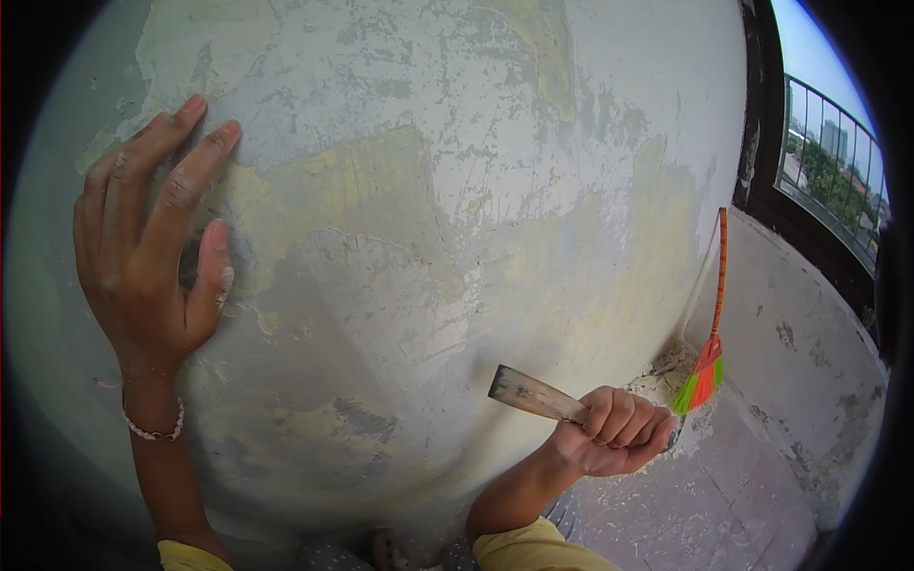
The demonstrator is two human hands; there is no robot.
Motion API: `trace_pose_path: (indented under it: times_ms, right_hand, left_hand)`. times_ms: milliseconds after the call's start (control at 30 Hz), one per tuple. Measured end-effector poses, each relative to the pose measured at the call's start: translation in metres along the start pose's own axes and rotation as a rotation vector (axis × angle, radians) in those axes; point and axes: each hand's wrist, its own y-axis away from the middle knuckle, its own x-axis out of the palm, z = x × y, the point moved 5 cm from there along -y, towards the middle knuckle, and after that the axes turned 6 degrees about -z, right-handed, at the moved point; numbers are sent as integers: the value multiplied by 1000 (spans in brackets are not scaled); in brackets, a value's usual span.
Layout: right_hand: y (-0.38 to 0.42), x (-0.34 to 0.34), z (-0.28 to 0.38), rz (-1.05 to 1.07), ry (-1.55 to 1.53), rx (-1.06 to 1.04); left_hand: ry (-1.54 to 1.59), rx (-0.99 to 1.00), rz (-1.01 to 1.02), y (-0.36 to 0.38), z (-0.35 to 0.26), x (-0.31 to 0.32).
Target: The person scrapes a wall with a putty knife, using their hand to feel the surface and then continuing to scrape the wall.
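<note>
My left hand (pixel 143 247) is open against the wall (pixel 381 285), fingers spread and pale dust on the thumb; whether the whole palm touches cannot be told. A beaded bracelet (pixel 152 433) circles that wrist. Low on the right, my right hand (pixel 614 430) is closed around a wooden-handled tool (pixel 535 392). Its worn, dark-tipped handle sticks out to the left. A bit of dark grey shows beyond the fist, but the tool's working end is mostly hidden. Patches of white, grey and yellowish coating, partly peeled, cover the wall.
A small broom (pixel 705 371) with an orange handle and green and orange bristles leans in the corner at right. Crumbled debris (pixel 666 376) lies beside it on the tiled floor (pixel 705 504). A dark window frame (pixel 762 181) with a railing (pixel 838 143) outside is at upper right.
</note>
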Motion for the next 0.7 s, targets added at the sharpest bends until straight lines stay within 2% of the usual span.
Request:
trace_pose_path:
  times_ms: [33, 100, 167, 233, 300, 367, 400, 433, 533, 600, 700]
  right_hand:
    - [1, -1, 5, 4, 91, -78]
    - [10, -7, -29, -9, 125, 21]
    - [8, -5, -23, -76, 130, 51]
    - [6, 6, -14, 41, 114, 42]
    - [-4, 11, 7, 14, 37, -13]
    - [-9, 11, 24, 4, 78, -187]
    - [-10, 12, 3, 80, 103, -77]
    - [-1, 7, -27, 64, 225, 3]
    - [5, 6, -31, 30, 151, 117]
    - [1, 13, -1, 77, 95, 18]
    - [-2, 14, 5, 22, 96, -68]
  left_hand:
    - [24, -13, 4, 0, 0, 0]
    - [19, -17, -7, -1, 0, 0]
    - [20, -30, -21, 0, -1, 0]
    - [18, -29, -19, 0, 0, 1]
    - [18, -22, -20, -1, 0, 1]
    - [13, -23, -10, 0, 2, 0]
    - [10, -17, -3, 0, 2, -1]
    - [12, -7, 4, 0, 1, 0]
    - [1, 8, -80, -3, -1, -3]
    - [20, 30, -81, -4, -1, -3]
    - [11, 54, -17, -1, 3, -3]
